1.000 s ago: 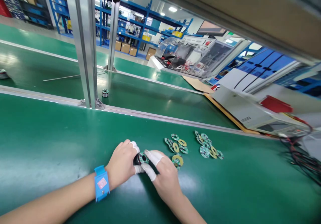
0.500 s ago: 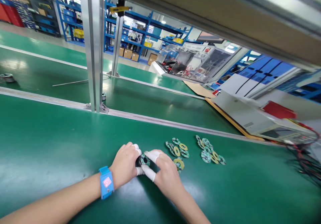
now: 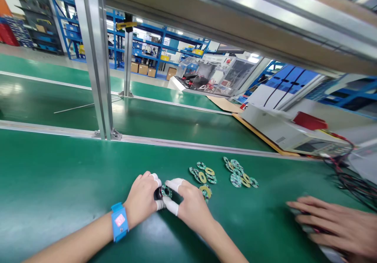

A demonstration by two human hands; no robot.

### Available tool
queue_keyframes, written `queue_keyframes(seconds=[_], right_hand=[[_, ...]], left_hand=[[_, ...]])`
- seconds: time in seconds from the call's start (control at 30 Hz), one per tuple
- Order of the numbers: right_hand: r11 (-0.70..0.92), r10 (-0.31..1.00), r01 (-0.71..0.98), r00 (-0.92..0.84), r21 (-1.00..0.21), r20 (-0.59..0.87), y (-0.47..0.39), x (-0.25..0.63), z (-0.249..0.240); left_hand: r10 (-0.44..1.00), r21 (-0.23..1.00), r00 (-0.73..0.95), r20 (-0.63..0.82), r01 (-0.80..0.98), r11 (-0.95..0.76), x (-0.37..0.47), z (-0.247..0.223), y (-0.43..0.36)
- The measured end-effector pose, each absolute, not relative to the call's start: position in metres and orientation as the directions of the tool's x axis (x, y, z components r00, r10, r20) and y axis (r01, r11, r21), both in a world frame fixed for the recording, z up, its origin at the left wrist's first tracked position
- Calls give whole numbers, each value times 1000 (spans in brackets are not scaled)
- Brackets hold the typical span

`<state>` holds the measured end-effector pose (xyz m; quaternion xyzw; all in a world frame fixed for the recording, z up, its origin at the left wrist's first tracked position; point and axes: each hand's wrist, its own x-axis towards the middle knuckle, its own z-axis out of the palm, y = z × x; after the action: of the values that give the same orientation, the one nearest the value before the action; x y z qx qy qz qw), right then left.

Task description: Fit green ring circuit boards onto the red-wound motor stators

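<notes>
My left hand (image 3: pixel 140 194), with white finger cots and a blue wrist strap (image 3: pixel 120 221), is closed around a small dark round part (image 3: pixel 157 194). A ring-shaped green circuit board (image 3: pixel 167 191) sits at the part's right face. The thumb and forefinger of my right hand (image 3: pixel 193 203), both in white cots, pinch this board at its edge. Whether the board is seated on the dark part I cannot tell. To the right of my hands lies a loose group of green ring boards (image 3: pixel 201 165) and yellow rings (image 3: pixel 210 171). Further right is a second such group (image 3: pixel 236 180).
Another person's hand (image 3: pixel 332 223), blurred, rests over a pale object at the right. An aluminium post (image 3: pixel 96 66) rises behind the green bench (image 3: pixel 53 180), joined to a metal rail (image 3: pixel 176 145). A grey instrument case (image 3: pixel 265 125) and tangled cables (image 3: pixel 350 184) stand at the back right.
Another person's hand has come in at the right with a pale object. The view has shifted slightly; my hands keep hold of the dark part and ring board.
</notes>
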<state>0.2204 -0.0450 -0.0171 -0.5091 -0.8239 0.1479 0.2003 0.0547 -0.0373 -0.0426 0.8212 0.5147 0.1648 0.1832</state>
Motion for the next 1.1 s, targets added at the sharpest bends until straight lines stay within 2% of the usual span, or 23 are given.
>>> queue_keyframes(seconds=[0.23,0.37,0.63,0.7,0.8,0.9,0.97,1.03,1.1], right_hand=[[336,932,803,-359,-492,50,-46,217,-9],[324,928,820,-372,-473,-10,-43,216,-4],[348,929,841,-368,-413,33,-44,210,-5],[318,939,832,-344,-454,28,-44,212,-8],[220,951,770,-305,-599,-42,-45,220,-14],[116,944,613,-313,-781,-106,-44,231,-20],[86,928,504,-354,-859,-115,-44,236,-23],[82,921,459,-373,-884,-108,-44,236,-24],[93,931,487,-351,-868,-97,-46,232,-24]], left_hand=[[898,473,431,83,776,-416,55,-40,-38],[894,471,440,83,773,-424,55,-40,-38],[897,457,436,78,783,-421,57,-42,-37],[897,454,435,77,786,-420,57,-42,-37],[901,458,427,77,787,-413,57,-42,-38],[904,462,421,74,789,-405,58,-42,-38],[905,466,419,73,788,-402,58,-42,-38],[903,472,423,77,782,-406,58,-42,-38],[901,475,427,75,779,-409,58,-42,-38]])
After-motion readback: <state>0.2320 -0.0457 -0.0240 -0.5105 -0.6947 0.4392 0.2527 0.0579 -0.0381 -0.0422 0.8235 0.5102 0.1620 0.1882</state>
